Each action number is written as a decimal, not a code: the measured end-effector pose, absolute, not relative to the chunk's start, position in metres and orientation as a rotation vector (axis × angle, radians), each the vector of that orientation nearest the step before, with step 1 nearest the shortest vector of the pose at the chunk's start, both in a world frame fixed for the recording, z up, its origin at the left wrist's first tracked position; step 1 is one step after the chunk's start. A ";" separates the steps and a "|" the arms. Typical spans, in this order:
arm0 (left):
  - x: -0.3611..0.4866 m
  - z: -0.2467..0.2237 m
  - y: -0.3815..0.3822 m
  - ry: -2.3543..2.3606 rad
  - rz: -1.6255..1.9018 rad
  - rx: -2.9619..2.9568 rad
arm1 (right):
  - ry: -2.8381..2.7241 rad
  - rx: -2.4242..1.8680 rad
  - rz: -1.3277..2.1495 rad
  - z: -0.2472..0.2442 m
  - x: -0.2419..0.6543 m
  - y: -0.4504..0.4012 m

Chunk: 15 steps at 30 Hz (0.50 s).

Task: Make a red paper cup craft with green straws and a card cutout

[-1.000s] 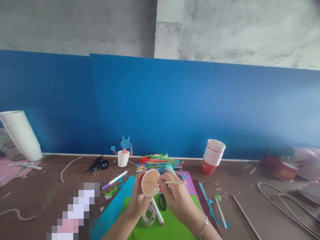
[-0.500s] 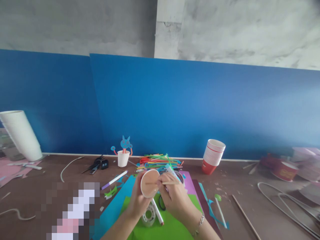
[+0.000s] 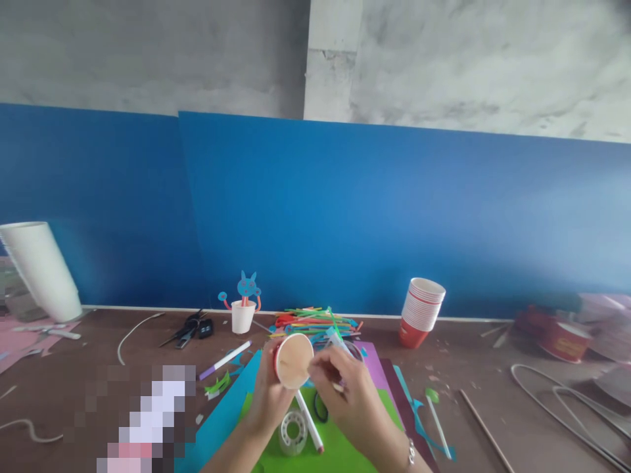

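My left hand [image 3: 269, 387] is wrapped around a paper cup [image 3: 294, 361], red on the outside, with its mouth tilted toward me. A small darker mark shows on the cup's inside. Close by the rim on the right is my right hand [image 3: 342, 384], fingers closed on a thin wooden stick [image 3: 338, 387]; a short end of it pokes out and the rest is hidden by the hand. Below the cup lie a roll of clear tape [image 3: 293, 430] and a white marker [image 3: 310, 422] on green paper [image 3: 271, 453].
Behind the hands is a pile of coloured strips [image 3: 315, 320]. A decorated white cup [image 3: 242, 316], scissors [image 3: 190, 325] and a purple-capped marker [image 3: 227, 360] are to the left. Stacked paper cups [image 3: 421, 312], a wooden rod [image 3: 486, 430] and cables [image 3: 566, 401] are at right.
My right hand has turned and drawn back slightly from the cup. The stick, earlier lying across the cup's mouth, is now mostly hidden in the hand.
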<state>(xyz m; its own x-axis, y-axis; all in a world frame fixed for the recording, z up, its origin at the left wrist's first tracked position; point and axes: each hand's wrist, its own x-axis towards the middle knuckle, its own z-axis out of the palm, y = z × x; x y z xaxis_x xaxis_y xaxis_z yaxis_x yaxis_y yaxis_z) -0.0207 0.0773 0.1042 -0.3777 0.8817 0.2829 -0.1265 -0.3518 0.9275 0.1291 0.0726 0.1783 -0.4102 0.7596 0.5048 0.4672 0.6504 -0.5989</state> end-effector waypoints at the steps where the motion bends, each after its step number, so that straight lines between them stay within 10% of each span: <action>1: -0.020 0.105 0.076 1.158 1.808 1.174 | -2.086 -0.930 0.414 0.178 0.129 0.072; 7: -0.010 0.110 0.073 1.113 1.798 1.281 | -2.125 -0.930 0.110 0.170 0.126 0.074; 15: -0.012 0.140 0.072 0.857 1.730 0.651 | -1.970 -1.169 0.675 0.156 0.129 0.091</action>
<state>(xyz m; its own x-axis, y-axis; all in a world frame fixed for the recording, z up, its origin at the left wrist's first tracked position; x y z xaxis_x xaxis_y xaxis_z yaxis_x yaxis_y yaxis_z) -0.0124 0.0715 0.1400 -0.3015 0.9533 0.0173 -0.5638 -0.1929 0.8030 0.1288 0.0912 0.1560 -0.3146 0.8917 0.3254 0.5050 0.4475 -0.7381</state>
